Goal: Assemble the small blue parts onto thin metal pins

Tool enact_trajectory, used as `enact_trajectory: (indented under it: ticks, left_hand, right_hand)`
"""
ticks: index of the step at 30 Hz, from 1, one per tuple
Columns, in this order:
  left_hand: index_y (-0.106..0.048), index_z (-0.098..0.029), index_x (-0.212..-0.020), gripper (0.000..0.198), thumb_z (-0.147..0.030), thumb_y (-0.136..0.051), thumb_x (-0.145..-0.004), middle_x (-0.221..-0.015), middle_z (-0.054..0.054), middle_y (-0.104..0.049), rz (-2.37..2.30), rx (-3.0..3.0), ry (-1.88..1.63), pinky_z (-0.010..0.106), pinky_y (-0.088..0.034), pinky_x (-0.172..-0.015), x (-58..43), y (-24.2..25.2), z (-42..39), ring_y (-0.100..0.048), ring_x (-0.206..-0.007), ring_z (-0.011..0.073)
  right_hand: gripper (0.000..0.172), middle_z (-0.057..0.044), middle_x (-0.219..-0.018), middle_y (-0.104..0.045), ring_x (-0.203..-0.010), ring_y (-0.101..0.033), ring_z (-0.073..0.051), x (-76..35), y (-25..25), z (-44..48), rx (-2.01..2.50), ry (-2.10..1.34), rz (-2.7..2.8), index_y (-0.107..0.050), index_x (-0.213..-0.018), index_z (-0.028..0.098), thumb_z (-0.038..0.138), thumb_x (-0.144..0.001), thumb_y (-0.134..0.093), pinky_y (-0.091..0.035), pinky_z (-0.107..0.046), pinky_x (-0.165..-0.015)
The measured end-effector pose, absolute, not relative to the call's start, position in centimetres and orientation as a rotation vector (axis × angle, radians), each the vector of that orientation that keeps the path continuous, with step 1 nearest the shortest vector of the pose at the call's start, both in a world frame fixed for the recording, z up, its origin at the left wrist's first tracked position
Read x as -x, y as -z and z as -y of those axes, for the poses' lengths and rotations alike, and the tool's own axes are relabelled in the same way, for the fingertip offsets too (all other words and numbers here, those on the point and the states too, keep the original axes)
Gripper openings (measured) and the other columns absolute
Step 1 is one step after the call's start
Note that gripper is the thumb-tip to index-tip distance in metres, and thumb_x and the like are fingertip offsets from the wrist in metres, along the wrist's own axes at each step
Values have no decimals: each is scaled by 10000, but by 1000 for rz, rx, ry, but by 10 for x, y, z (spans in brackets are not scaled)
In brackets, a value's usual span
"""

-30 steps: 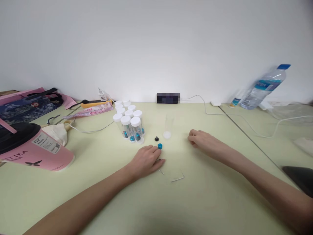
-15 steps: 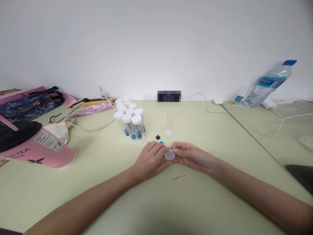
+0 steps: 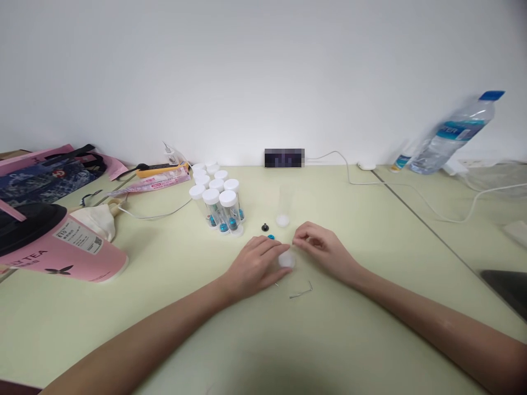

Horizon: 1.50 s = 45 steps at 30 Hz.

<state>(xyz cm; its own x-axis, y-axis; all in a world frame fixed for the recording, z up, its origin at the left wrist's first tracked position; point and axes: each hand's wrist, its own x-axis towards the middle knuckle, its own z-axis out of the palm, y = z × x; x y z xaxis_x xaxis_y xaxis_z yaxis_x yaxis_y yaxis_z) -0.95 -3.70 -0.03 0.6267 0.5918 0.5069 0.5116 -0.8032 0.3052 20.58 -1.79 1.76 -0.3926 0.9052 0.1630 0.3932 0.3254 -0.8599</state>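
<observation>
My left hand [image 3: 258, 264] is closed around a small clear vial, whose pale round end [image 3: 287, 259] shows between thumb and fingers; the rest is hidden under the palm. To its right, my right hand [image 3: 323, 249] is in a pinch, apart from the vial. A tiny dark bit seems to show at its fingertips, too small to name. Just beyond my left fingers lie a blue round part [image 3: 270, 237] and a black knob-like piece [image 3: 265, 227]. A bent thin metal hex key [image 3: 301, 291] rests on the table in front of the vial.
Several white-capped vials [image 3: 228, 198] with blue parts inside stand at left. A clear tube with a white base [image 3: 282, 220] stands behind my hands. A pink cup [image 3: 93, 247] lies far left, a water bottle [image 3: 457, 134] leans at right, and a dark display [image 3: 284, 158] sits against the wall.
My right hand has come away from the vial's pale end, moving slightly up and right, its fingers now pinched. My left hand keeps its hold on the vial.
</observation>
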Motion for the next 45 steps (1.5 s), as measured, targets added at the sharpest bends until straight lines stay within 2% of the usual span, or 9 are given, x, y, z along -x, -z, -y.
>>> enact_trajectory:
  ticks: [4,9,12,17,24,30,33,38,45]
  left_hand:
    - [-564,-191,-1015,172,-247,-447,-901,-933,59,-646,-1022,-2584,-947,321,-443,-788,23,-10,33,-542,-877,178]
    - [-567,-192,-854,205,-248,-382,-926,-805,40,-607,-1048,-2628,-635,292,-433,-699,30,-22,27,-529,-787,173]
    - [-546,-191,-867,185,-225,-374,-925,-824,44,-596,-1093,-2648,-633,295,-421,-688,29,-19,27,-517,-788,176]
    - [-502,-209,-903,60,-258,-472,-886,-856,24,-559,-1301,-2382,-877,287,-422,-680,25,-4,25,-514,-788,163]
    - [-550,-224,-1044,276,-335,-613,-800,-907,28,-565,-1301,-2211,-907,283,-428,-664,20,-1,9,-517,-794,169]
    - [-620,-205,-884,105,-281,-585,-822,-903,45,-602,-1213,-2357,-909,331,-414,-766,17,0,7,-525,-870,198]
    - [-618,-203,-905,115,-276,-585,-822,-852,35,-614,-1181,-2225,-1006,317,-428,-751,19,-5,13,-548,-822,178]
    - [-604,-189,-946,161,-292,-582,-824,-811,26,-632,-1049,-1690,-1109,296,-483,-706,24,-19,30,-589,-717,144]
    - [-595,-174,-1023,208,-280,-556,-849,-934,63,-637,-906,-1359,-1129,304,-496,-786,28,-16,42,-608,-779,143]
  right_hand:
    - [166,-42,-877,-555,-653,-497,-151,-205,-13,24,1016,-927,2125,-651,-801,242,325,-875,-528,-393,-286,-567]
    - [190,-43,-880,-534,-605,-467,-131,-208,-7,23,952,-927,2237,-689,-865,252,336,-883,-519,-349,-268,-506]
    - [207,-46,-894,-532,-640,-483,-135,-208,-6,22,934,-939,2253,-694,-898,246,332,-893,-507,-356,-268,-530]
    - [187,-21,-827,-536,-653,-459,-134,-205,-11,20,1070,-983,2066,-612,-758,203,303,-885,-517,-342,-260,-559]
    - [255,42,-636,-419,-591,-370,-118,-207,-12,18,1228,-1119,1899,-530,-762,199,362,-927,-423,-285,-238,-546]
    - [217,40,-643,-442,-589,-402,-120,-207,-11,19,1214,-1079,1961,-552,-828,205,323,-935,-405,-301,-235,-544]
    - [212,17,-706,-500,-598,-435,-123,-207,-12,23,1208,-891,2003,-545,-868,198,295,-951,-376,-328,-240,-548]
    - [182,-37,-800,-589,-729,-502,-161,-194,-9,45,866,-142,2377,-557,-868,165,180,-940,-390,-343,-314,-692]
    - [163,-50,-750,-539,-708,-476,-199,-158,1,76,822,462,2675,-555,-794,140,198,-911,-458,-307,-330,-630]
